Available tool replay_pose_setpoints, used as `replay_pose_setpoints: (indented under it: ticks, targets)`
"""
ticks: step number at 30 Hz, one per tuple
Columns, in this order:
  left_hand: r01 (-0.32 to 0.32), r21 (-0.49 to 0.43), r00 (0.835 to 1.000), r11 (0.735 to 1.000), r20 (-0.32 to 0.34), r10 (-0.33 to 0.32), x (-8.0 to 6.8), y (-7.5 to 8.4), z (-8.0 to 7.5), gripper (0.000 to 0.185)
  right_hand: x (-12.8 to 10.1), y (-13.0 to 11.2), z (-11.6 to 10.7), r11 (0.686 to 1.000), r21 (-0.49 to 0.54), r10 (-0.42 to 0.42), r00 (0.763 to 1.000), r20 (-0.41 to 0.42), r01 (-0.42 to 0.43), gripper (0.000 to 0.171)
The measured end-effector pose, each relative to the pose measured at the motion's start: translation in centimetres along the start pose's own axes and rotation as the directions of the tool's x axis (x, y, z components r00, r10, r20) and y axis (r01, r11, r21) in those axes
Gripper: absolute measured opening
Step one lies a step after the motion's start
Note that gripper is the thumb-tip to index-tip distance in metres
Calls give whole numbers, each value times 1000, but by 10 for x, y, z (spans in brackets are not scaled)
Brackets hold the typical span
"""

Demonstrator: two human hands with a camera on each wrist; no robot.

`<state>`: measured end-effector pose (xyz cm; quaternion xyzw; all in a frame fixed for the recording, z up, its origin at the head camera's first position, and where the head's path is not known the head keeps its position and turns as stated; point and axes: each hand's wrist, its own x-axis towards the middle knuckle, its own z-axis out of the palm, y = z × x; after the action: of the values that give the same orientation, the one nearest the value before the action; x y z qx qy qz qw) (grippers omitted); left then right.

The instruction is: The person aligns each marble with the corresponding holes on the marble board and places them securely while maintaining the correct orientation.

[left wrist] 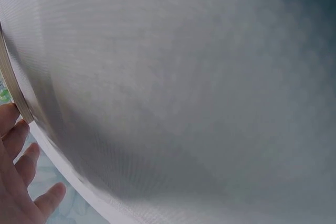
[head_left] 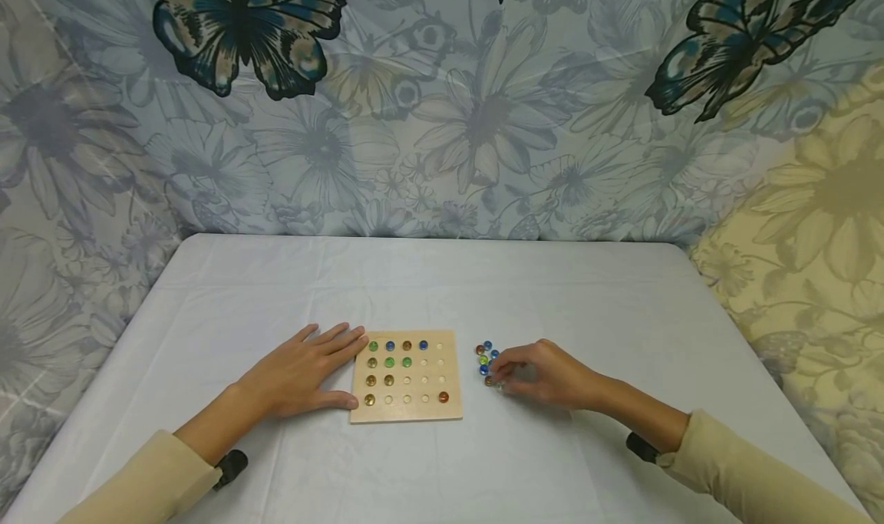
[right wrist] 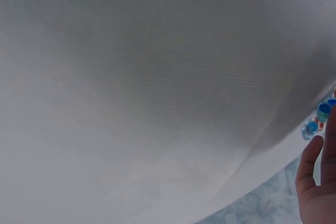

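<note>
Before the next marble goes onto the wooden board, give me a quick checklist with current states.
1. Wooden board flat on the table: ok.
2. Left hand steadying it, open fingers against the board's left edge: ok.
3. Right hand at the loose marbles beside the board: ok.
4. One marble actually pinched in the right fingers: cannot tell, the fingertips hide it.
5. Free holes left on the board, mostly in the right columns: ok.
6. Wrist views useful: not ok, mostly blurred tablecloth.
</note>
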<state>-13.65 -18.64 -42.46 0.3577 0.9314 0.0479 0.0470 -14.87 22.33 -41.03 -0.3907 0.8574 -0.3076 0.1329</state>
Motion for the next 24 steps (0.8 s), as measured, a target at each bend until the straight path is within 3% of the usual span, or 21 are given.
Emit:
replay_pose_setpoints:
  ticks: [9, 24]
  targets:
    - [-8, -5, 1000, 1000, -2, 8, 0, -1, 1, 92, 12, -11, -1, 1000, -7, 8, 1000, 4, -8, 26]
    - [-11, 3, 1000, 1000, -11, 12, 0, -1, 0, 91, 42, -22, 12, 997, 39, -66, 998, -4, 66, 29]
